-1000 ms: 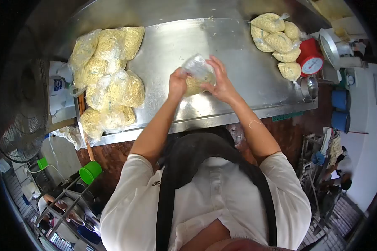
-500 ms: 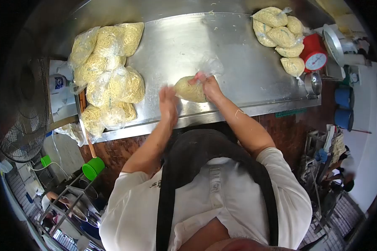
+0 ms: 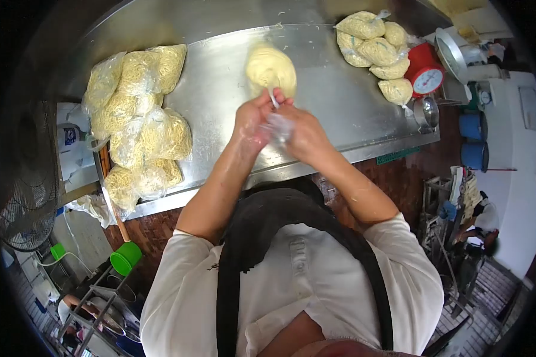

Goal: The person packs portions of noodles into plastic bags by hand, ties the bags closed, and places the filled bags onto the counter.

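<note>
A plastic bag of noodles, blurred by motion, is out in front of my hands over the steel worktop. Its twisted neck runs between my fingers, and the loose, smeared top of the bag points back toward me. My left hand is closed on the neck from the left side. From the right, my right hand is closed at the same neck, close against the left one. The fingertips of both hands meet there and partly hide one another.
Several filled noodle bags are piled on the left of the worktop. More tied bags lie at the back right, beside a red dial scale and a metal cup. A green bucket stands lower left.
The noodle bag has swung away from me, its neck now toward my body. My left hand has come from the bag's side to its neck, beside my right hand. The view has shifted slightly.
</note>
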The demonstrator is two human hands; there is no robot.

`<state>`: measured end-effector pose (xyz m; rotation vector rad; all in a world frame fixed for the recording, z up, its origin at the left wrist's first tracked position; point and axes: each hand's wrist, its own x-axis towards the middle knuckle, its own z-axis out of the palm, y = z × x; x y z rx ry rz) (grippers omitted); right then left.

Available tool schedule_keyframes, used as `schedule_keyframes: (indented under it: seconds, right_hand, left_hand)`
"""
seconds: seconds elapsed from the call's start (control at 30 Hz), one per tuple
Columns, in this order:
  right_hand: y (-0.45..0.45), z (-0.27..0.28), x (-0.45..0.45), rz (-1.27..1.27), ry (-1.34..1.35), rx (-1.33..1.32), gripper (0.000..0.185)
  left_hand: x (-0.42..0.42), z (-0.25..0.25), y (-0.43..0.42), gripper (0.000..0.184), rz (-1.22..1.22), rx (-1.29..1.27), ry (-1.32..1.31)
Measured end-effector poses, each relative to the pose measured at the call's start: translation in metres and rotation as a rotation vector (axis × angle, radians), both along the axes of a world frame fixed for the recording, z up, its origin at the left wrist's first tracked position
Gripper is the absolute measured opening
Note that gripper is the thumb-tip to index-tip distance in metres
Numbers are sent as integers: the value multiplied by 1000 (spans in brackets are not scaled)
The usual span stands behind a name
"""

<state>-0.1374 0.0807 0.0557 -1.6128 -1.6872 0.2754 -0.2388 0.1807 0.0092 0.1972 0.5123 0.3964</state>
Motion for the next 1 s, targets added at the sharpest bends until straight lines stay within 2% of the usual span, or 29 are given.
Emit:
schedule_keyframes:
  seconds: [0.03, 0.07, 0.13, 0.17, 0.27, 0.3, 0.37, 0.4, 0.43, 0.47, 0.5, 0.6, 0.7, 0.8, 0.93, 1.0]
  right_hand:
    - [-11, -12, 13, 59, 335, -125, 10]
    - [-21, -24, 27, 66, 674, -229, 8]
    - [-28, -37, 48, 16, 1620, -697, 10]
    - [-22, -44, 42, -73, 1538, -718, 14]
    - [11, -78, 27, -81, 1053, -748, 12]
    - [21, -89, 21, -115, 835, -576, 11]
    - [34, -113, 6, -174, 403, -248, 8]
    - [37, -129, 3, -189, 361, -243, 8]
    - [42, -142, 2, -204, 317, -234, 8]
    - [46, -156, 1, -218, 273, -226, 10]
    - [51, -159, -3, -238, 244, -90, 15]
    - [54, -163, -11, -331, 429, -183, 20]
    - [41, -156, -10, -257, 443, -190, 27]
    - [25, -160, -12, -74, 108, 5, 29]
    - [30, -162, -12, -118, 162, -36, 28]
    - [38, -165, -12, -150, 277, -118, 26]
  left_hand:
    - [-1, -16, -3, 36, 22, 23, -3]
    - [-8, -21, -5, 33, -47, 350, 160]
    - [-25, -14, -16, 29, -212, 1006, 492]
    - [-31, -2, -22, 26, -312, 1140, 633]
    - [-41, -41, -16, 17, -196, 1933, 794]
    - [-42, -52, -4, 13, -298, 1909, 852]
    - [-39, -66, -4, 12, -272, 1936, 895]
    - [-37, -74, -4, 12, -255, 1949, 915]
    - [-37, -86, 0, 16, -372, 1911, 975]
    - [-38, -100, 5, 18, -328, 1876, 938]
    - [-39, -108, 9, 20, -286, 1837, 903]
    - [-44, -125, 4, 25, -234, 1735, 882]
    - [-42, -129, 1, 26, -192, 1653, 895]
    - [-42, -141, -2, 24, -58, 1636, 888]
    - [-40, -145, -5, 26, 11, 1634, 898]
    - [-39, -133, -6, 30, 15, 1346, 922]
